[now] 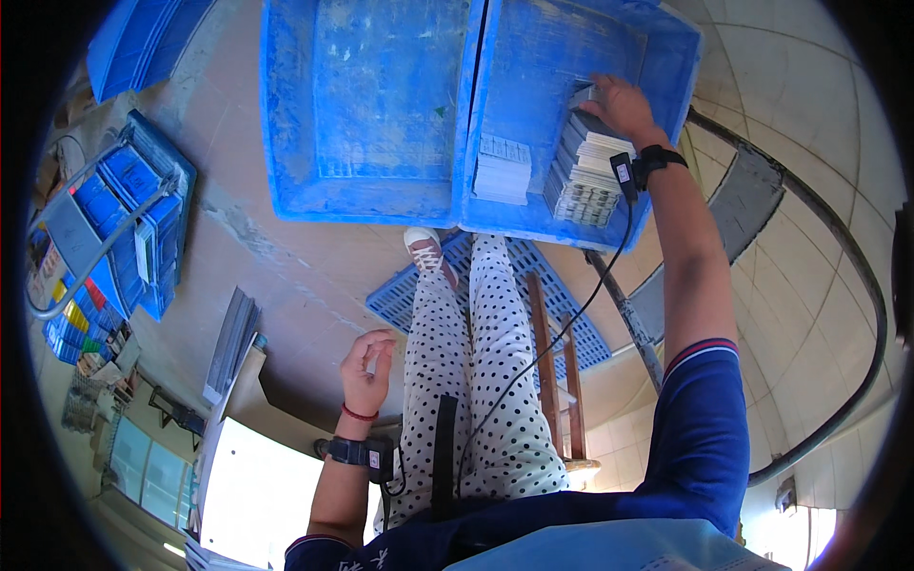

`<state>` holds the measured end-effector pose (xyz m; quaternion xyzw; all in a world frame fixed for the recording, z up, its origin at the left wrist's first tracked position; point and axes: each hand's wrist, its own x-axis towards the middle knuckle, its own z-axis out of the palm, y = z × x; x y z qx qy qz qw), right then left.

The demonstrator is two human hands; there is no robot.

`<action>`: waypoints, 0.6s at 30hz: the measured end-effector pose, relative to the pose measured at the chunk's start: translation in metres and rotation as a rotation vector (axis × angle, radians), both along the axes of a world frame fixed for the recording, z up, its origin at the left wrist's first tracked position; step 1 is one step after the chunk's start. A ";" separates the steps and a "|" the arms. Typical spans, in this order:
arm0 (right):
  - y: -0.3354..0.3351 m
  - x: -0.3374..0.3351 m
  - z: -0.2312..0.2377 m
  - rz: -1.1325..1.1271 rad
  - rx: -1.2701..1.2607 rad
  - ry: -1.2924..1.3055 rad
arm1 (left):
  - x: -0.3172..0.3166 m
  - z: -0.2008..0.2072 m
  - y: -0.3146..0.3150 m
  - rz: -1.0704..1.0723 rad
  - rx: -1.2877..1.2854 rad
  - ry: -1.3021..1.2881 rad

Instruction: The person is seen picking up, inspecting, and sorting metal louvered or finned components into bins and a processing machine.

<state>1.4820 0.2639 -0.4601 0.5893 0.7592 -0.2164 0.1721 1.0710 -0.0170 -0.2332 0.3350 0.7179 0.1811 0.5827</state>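
Bin (522,90) holds pale stacks (502,173).

I'm getting moderate light across the middle of my feed: the blue bins (390,105) look evenly exposed and the pale stacks (502,171) come through clearly, though their finest markings are too small for me. At lower left a white panel (252,485) burns out to blank glare, a window (148,466) beyond it glows bluish, and another bright patch (814,533) flares lower right. The floor (314,276) darkens near the panel. Tiles (790,314) bend strongly toward the black rim.
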 end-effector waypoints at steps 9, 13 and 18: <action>-0.001 0.001 -0.016 -0.061 0.028 -0.186 | -0.002 -0.009 -0.002 0.000 -0.013 -0.017; 0.002 -0.004 0.010 -0.036 0.023 -0.120 | -0.005 -0.015 -0.002 -0.057 -0.008 -0.021; 0.005 -0.021 0.070 -0.255 0.190 0.106 | 0.006 -0.026 0.025 -0.064 0.126 0.005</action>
